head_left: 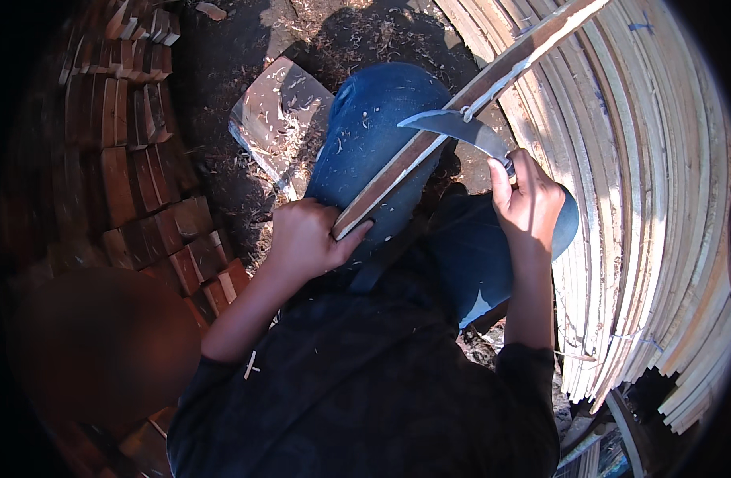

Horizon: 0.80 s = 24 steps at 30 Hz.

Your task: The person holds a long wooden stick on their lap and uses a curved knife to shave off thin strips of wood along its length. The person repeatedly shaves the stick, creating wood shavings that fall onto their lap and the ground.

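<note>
A long wooden strip (393, 177), brown on its face with a pale edge, slants from my lap up to the far right. My left hand (306, 243) is closed round its near end, the thumb along the side. In my right hand (529, 195) is a sickle-shaped knife (473, 134) with a curved grey blade; the fingers wrap its handle, which is mostly hidden. The blade lies across the strip beyond my left knee, and a small pale curl of wood (467, 114) sits at its upper edge.
Long pale wooden slats (620, 199) are stacked along the right, tied in places with blue string. Short reddish-brown wood blocks (127, 183) are piled on the left. Shavings litter the dark ground and my jeans (365, 111). Beyond my left knee lies a flat board (282, 107).
</note>
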Motion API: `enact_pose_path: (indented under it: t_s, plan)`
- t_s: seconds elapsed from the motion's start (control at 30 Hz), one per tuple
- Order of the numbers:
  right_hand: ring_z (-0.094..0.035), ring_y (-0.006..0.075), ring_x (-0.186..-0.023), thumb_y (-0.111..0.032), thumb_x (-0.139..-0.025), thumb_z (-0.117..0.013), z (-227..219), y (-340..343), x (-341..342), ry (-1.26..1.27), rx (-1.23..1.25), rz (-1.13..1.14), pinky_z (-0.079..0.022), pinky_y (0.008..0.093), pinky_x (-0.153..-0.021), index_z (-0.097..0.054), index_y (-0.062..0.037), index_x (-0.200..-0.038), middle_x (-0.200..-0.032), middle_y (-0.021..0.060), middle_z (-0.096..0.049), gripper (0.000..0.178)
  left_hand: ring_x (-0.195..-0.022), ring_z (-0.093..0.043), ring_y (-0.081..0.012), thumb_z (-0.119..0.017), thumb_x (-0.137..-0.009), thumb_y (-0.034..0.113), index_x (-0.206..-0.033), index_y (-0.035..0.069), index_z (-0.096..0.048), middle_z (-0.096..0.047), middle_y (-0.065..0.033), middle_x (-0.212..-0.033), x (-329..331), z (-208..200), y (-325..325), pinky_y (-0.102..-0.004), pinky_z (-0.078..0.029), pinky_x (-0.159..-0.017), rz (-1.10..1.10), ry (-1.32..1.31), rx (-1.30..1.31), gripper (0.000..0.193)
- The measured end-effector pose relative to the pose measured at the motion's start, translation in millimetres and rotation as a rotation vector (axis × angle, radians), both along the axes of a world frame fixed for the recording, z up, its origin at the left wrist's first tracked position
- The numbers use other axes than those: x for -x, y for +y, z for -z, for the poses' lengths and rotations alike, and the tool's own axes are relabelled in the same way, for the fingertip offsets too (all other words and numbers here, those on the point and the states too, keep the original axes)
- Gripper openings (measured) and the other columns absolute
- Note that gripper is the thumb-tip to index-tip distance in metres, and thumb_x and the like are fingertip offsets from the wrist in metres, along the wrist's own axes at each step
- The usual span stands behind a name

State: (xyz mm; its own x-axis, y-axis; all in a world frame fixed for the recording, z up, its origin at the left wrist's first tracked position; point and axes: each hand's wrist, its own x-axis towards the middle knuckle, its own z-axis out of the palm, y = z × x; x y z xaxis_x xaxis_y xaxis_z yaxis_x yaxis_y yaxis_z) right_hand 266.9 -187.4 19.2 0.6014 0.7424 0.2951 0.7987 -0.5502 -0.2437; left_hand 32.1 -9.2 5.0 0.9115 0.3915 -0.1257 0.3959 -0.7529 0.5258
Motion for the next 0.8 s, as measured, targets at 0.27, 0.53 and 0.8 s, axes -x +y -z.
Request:
enact_pose_path:
  t_s: [0.27, 0.53, 0.8]
  plan:
    - [-0.029, 0.0082, -0.049, -0.036, -0.102, -0.049, -24.9, -127.3, -141.6, -0.029, -0.382, 0.724, -0.022, 0.0303, -0.044, -0.049, -0.0004, -0.064, -0.052, -0.0016, -0.034, 0.052, -0.047, -0.058, -0.0307, -0.072, -0.075, 0.045, -0.050, 0.006, -0.061, -0.053, -0.0127, -0.047, 3.0, -2.9, 9.6, -0.0389, -0.047, -0.047, 0.010, 0.003, -0.016, 0.048]
    - [-0.053, 0.0202, -0.051, -0.025, -0.093, -0.065, -15.3, -23.5, 3.0, 0.404, -0.126, 0.188, -0.042, 0.0309, -0.049, -0.056, -0.0005, -0.078, -0.060, 0.0115, -0.051, 0.030, -0.047, -0.058, -0.0313, -0.072, -0.074, 0.046, -0.050, 0.006, -0.061, -0.053, -0.0131, -0.047, -3.8, -0.9, 1.8, -0.0395, -0.047, -0.047, 0.021, 0.032, -0.007, 0.047]
    - [-0.060, 0.0243, -0.051, -0.037, -0.084, -0.072, 0.4, 8.8, -3.2, 0.063, -0.056, -0.003, -0.047, 0.0353, -0.047, -0.058, -0.0080, -0.073, -0.061, 0.0066, -0.058, 0.034, -0.047, -0.057, -0.0315, -0.073, -0.074, 0.043, -0.052, 0.005, -0.061, -0.052, -0.0133, -0.047, -1.3, -0.9, 8.4, -0.0397, -0.046, -0.047, 0.029, 0.053, -0.015, 0.046]
